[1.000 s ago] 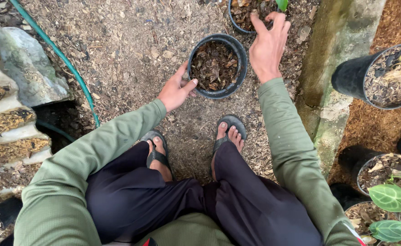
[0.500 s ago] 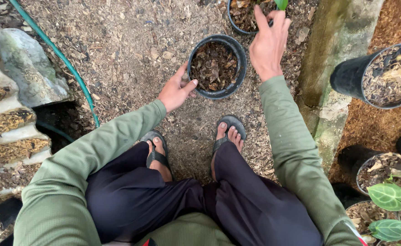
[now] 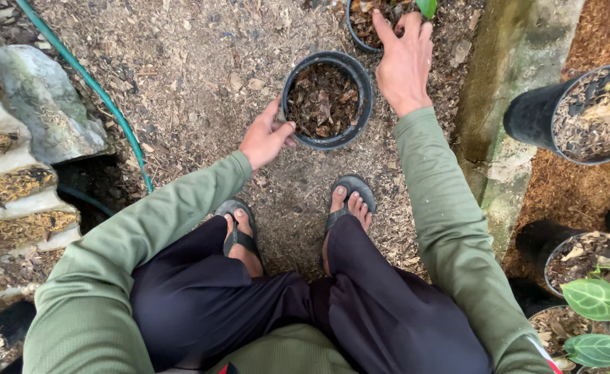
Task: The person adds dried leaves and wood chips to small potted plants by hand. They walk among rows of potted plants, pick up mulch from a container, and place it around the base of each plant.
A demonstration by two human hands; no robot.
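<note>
A round black plastic pot (image 3: 326, 100), filled nearly to the brim with dry brown bark and leaf pieces, stands upright on chip-strewn ground (image 3: 201, 76) just ahead of the sandalled feet (image 3: 346, 208). Its near-left rim is gripped by the left hand (image 3: 265, 137), the thumb laid over the lip and the fingers curled under the outside wall. The right hand (image 3: 405, 59) is spread flat and open, with nothing held; it lies just beside the pot's far-right edge and touches the rim of a second pot (image 3: 364, 24) at the top of the view (only partly seen, so whether that rim is actually pinched cannot be told).

The pot is judged to be light for its bulk, since loose dry mulch weighs little. The thin plastic wall would likely flex if squeezed at one point, and the fill could spill if the pot were tipped. A hold at two opposite points of the rolled rim, or under the base, is thought steadier than a one-sided pinch.

A green hose (image 3: 83, 76) runs past on the left; further pots (image 3: 568, 114) stand to the right.
</note>
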